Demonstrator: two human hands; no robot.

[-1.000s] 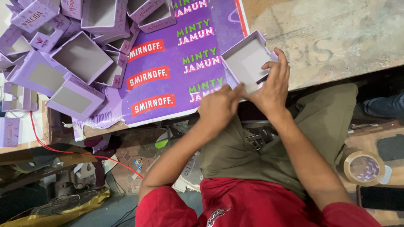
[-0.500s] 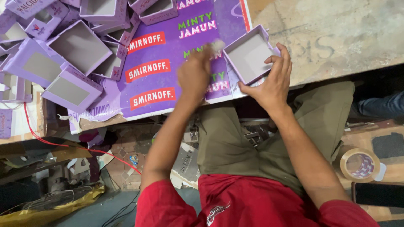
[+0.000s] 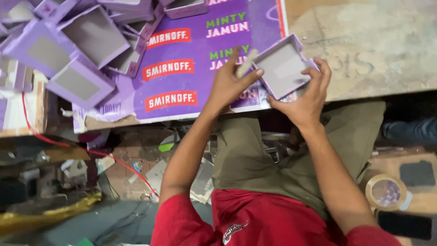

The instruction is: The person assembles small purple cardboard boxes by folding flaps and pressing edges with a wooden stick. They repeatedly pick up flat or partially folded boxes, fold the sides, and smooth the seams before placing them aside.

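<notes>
My right hand point(image 3: 306, 101) grips a shallow square purple box tray point(image 3: 283, 68) by its near edge and tilts it above the table edge, its grey inside facing up. My left hand point(image 3: 231, 85) is just left of the tray. It pinches a small pale strip point(image 3: 247, 62) between fingers and thumb, and the strip's tip is close to the tray's left wall. Both hands hover over a purple printed sheet point(image 3: 182, 50) that lies on the table.
A heap of several similar purple trays point(image 3: 86, 41) fills the table's left part. Bare worn tabletop point(image 3: 373, 45) lies to the right. A roll of clear tape point(image 3: 387, 191) and a dark phone point(image 3: 405, 225) rest lower right. A red cable point(image 3: 91, 150) runs below the table.
My left hand left the tray, reached out over the purple sheet and came back toward the tray with the pale strip. My right hand kept hold of the tray.
</notes>
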